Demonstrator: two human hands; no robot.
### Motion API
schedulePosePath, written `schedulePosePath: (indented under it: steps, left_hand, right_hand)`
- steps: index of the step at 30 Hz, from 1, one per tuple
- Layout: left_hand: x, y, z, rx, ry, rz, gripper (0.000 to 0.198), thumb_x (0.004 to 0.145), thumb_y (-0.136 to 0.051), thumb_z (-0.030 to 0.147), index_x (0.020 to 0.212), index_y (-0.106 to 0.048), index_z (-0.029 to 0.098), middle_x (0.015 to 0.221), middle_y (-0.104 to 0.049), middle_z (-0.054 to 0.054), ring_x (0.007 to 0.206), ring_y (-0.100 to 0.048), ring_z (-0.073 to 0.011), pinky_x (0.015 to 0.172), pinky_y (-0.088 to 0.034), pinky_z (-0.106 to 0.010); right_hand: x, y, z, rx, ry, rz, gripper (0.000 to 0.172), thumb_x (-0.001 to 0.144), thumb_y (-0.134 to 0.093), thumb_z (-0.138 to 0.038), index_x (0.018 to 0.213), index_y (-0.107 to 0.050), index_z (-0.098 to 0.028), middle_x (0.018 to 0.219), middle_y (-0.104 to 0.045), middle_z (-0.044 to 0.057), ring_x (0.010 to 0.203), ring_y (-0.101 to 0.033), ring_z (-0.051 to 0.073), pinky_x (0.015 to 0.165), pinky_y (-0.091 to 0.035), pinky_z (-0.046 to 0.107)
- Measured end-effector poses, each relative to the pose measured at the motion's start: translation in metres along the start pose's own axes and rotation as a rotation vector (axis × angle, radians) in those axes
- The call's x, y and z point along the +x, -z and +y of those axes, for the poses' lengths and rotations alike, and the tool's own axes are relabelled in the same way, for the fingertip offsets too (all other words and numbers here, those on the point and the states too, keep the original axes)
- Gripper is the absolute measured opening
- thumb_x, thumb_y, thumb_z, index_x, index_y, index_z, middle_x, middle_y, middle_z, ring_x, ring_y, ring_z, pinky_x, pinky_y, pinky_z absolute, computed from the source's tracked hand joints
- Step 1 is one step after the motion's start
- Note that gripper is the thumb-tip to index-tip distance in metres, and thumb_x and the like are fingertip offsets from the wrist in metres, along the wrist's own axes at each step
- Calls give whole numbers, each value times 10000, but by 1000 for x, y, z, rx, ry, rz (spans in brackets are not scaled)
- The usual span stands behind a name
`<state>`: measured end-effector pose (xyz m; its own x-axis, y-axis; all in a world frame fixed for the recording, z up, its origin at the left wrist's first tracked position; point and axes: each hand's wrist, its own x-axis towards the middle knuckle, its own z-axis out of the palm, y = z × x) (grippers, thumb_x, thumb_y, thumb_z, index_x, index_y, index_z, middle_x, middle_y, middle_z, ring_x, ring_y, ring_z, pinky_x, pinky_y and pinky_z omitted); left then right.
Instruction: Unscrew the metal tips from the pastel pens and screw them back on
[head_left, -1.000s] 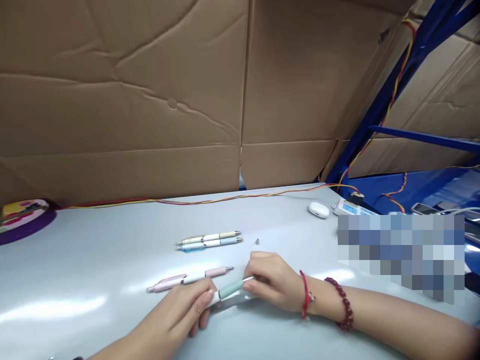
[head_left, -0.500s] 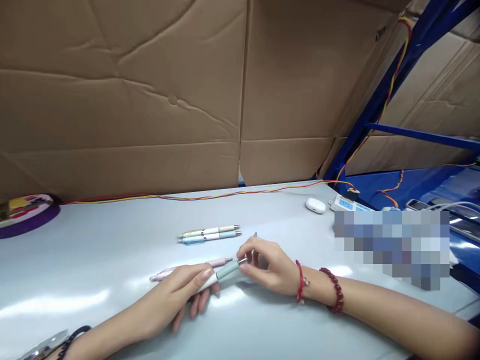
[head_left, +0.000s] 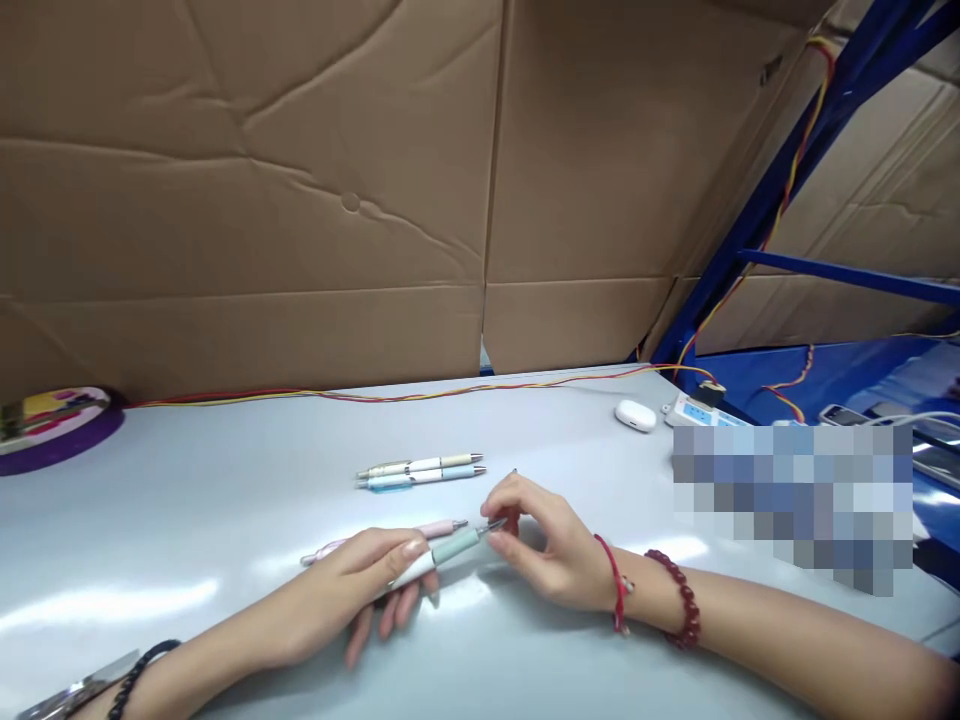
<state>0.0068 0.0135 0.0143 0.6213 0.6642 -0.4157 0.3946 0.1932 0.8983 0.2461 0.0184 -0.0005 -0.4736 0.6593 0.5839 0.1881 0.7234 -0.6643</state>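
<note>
At far left, on the grey table (head_left: 262, 475), round purple tub (head_left: 79, 455) with a bright, many-coloured top; contents out of sight, any print too small to read. At lower left, black beaded band (head_left: 135, 680) around the left wrist, with a shiny flat thing (head_left: 75, 692) beside it.

Left hand (head_left: 382, 575): reaches in from the lower left, palm turned inward, thumb along the top, lower fingers loosely curled beneath. Grips the green and white pen (head_left: 455, 546) by its white barrel, above the table, tip aimed right and slightly up. Just behind, on the table, pink pen (head_left: 441, 528), partly covered by the hand. Farther back, cream pen (head_left: 457, 460) and light blue pen (head_left: 463, 472), side by side, tips to the right.

Right hand (head_left: 544, 545): comes in from the right, wrist bent, thumb and forefinger curved around the held pen's metal tip. Cannot tell whether pinching it or merely near. On that arm, red cord (head_left: 619, 585) and dark red beads (head_left: 684, 600).

Farther right, rounded white case (head_left: 635, 416), seemingly closed; then white power strip (head_left: 694, 412) with a dark plug (head_left: 709, 394), beside a pixelated patch.
</note>
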Motion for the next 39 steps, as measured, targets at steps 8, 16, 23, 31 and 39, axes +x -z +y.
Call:
schedulePosePath:
  steps: [8,16,23,31,39]
  left_hand:
    - [-11,1,10,162,-53,-72,434,910,-383,590,873,-553,193,762,-484,-4,732,-500,-158,514,-468,-167]
    - [-23,-8,1,523,-271,71,407,912,-510,333,1291,-366,304,1200,-520,-29,953,-559,-184,819,-491,-258]
    - [-22,-15,-13,643,-677,119,544,883,-392,21,1278,-251,366,1449,-318,-32,1347,-285,-213,980,-425,-287]
    - [-19,-12,6,781,-723,69,459,778,-371,-28,1102,-431,291,1357,-459,-39,1212,-482,-203,925,-455,-254]
    - [-19,-5,12,865,-767,126,371,764,-374,-22,970,-511,254,1230,-551,-40,1089,-566,-177,884,-459,-214]
  right_hand:
    - [1,0,-4,71,43,76,12,868,-566,-175,860,-574,-180,759,-592,36,647,-537,125,597,-494,250]
    - [-2,-3,-11,154,-32,52,23,844,-641,-196,850,-628,-178,788,-657,38,706,-615,131,662,-523,244]
    - [-3,-5,-13,188,-61,49,34,837,-650,-187,860,-634,-170,807,-655,36,700,-612,116,665,-522,225]
    - [-5,-7,-13,196,-56,21,25,841,-642,-170,864,-635,-178,800,-655,35,710,-613,122,673,-523,234]
    - [-1,1,-7,107,1,87,19,855,-617,-185,838,-612,-182,761,-643,36,674,-596,130,623,-508,243]
